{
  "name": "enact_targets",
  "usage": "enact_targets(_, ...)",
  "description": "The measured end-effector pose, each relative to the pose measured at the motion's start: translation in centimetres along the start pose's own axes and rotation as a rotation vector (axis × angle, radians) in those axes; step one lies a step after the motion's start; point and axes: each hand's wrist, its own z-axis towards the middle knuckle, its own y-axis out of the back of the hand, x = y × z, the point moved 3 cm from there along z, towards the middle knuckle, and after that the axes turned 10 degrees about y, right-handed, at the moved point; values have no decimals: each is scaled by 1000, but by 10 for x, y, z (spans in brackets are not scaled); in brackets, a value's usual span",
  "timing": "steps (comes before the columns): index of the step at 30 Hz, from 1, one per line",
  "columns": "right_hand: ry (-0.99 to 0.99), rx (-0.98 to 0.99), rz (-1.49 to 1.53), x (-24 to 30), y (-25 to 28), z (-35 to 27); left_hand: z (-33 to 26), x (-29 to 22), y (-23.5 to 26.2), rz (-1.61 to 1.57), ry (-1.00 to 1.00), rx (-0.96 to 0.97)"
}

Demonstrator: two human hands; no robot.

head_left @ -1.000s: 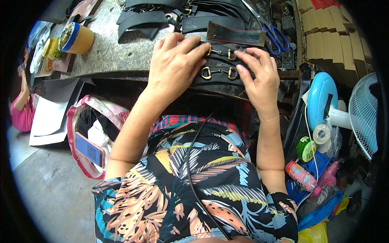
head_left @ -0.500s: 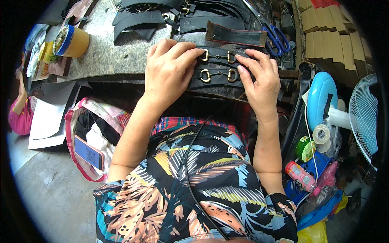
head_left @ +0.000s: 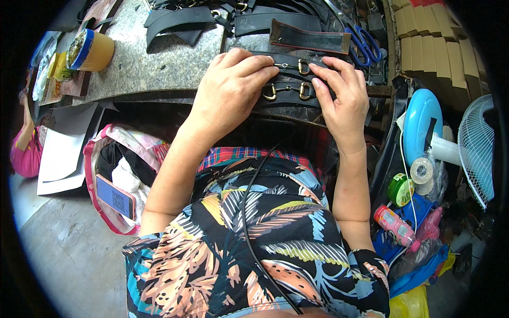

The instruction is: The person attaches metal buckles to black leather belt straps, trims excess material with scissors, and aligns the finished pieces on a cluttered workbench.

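Note:
Two black leather straps with gold-toned horsebit fittings lie one behind the other at the table's near edge. My left hand [head_left: 227, 91] is closed at the left end of the far strap [head_left: 289, 57], its fingertips covering that strap's left ring. At the other end, my right hand [head_left: 343, 100] has bent fingers on the strap beside the right ring, the thumb a little nearer to me. The near strap [head_left: 287, 97] shows both of its rings. Just beyond lies a dark, curved strip with reddish edges [head_left: 307, 38].
More black leather pieces [head_left: 183, 24] are heaped farther back. Blue-handled scissors [head_left: 365, 46] lie at the right, and a tub [head_left: 95, 51] stands at the left. A blue fan [head_left: 424, 119] is at my right. A bag holding a phone [head_left: 115, 196] sits at my left.
My left hand has shifted slightly right, and its fingertips now cover the far strap's left ring, which showed before. My right hand stays nearly in place.

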Motion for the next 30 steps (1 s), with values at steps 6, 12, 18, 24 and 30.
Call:
enact_targets(6,8,-4,-12,0,-1,1,4,-7,-1,29,50,21)
enact_targets(12,-17,-1,6,0,-1,0,1,-12,-1,89,17,-45)
enact_targets(18,-12,9,8,0,-1,1,-21,-15,1,95,-60,-131)
enact_targets(24,-15,11,33,0,1,0,-17,-9,10,15,35,-167)
enact_targets(30,-12,15,24,-1,0,0,2,-7,7,72,-18,-179)
